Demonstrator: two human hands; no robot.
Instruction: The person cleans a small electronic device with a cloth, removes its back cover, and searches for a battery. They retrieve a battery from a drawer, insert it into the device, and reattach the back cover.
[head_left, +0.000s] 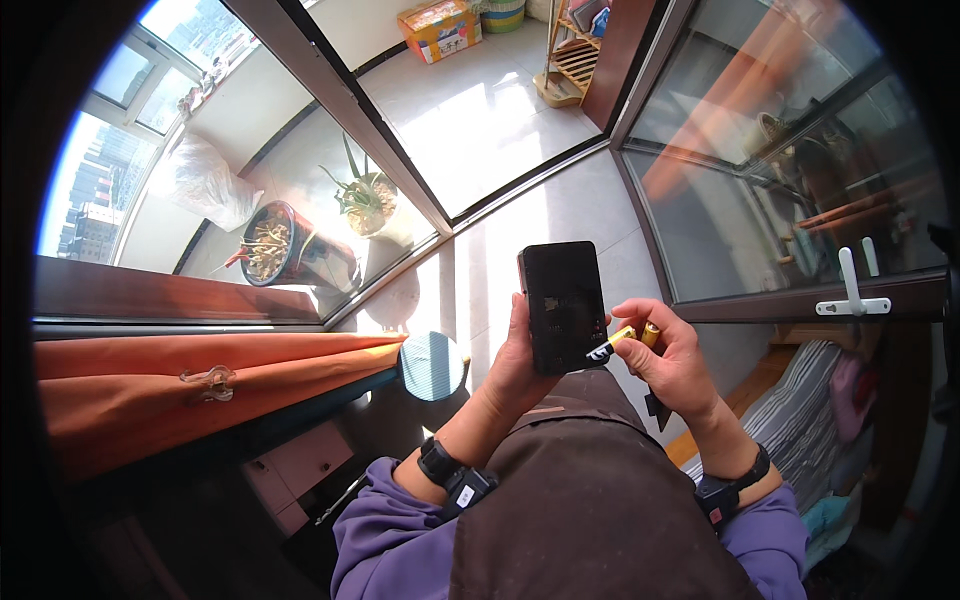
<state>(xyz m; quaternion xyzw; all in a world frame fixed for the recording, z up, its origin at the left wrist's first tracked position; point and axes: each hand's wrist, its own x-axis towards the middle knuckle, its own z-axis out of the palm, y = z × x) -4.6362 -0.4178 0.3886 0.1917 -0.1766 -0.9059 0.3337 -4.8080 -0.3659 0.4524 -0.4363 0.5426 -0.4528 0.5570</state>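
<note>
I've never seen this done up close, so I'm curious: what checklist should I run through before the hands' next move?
1. Left hand supports the flat black rectangular device: ok.
2. Right hand grips the small shiny yellow-and-black cylinders, apparently batteries: ok.
3. Cylinders apart from the device: cannot tell; one overlaps its edge in this view.
4. Device's dark front switched on: cannot tell.
5. Round pale-blue striped disc apart from the left hand: ok.

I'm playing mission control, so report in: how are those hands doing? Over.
Left hand: holding black smartphone. Right hand: pinching two batteries. Nothing visibly in the way.
</note>
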